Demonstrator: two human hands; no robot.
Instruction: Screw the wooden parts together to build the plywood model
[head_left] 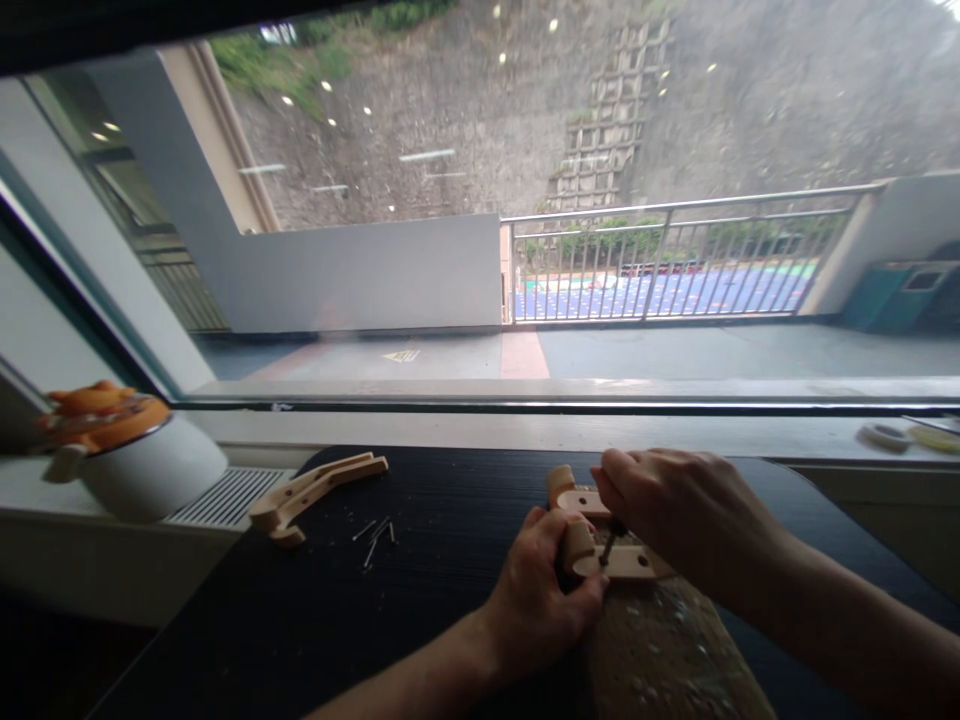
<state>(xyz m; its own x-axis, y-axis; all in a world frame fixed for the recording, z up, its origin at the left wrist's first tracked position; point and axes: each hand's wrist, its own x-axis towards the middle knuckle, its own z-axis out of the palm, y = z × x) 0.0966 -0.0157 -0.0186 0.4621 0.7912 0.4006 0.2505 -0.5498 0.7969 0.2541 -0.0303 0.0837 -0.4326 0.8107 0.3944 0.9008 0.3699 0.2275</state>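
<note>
A pale wooden piece with dark holes and rounded end blocks lies on a worn, speckled wooden board. My left hand is closed around the near rounded end, thumb along its front edge. From under my closed right hand a thin dark metal shaft slants down to a hole in the wood. It looks like a screwdriver's, but its handle is hidden in my fist. A second wooden part with a hole and rounded end lies just behind, partly covered by my right hand.
On the black table, another slotted wooden part lies at the left, with several long screws beside it. A white pot with an orange animal-shaped top stands on the sill. Tape rolls lie at the right, below the window.
</note>
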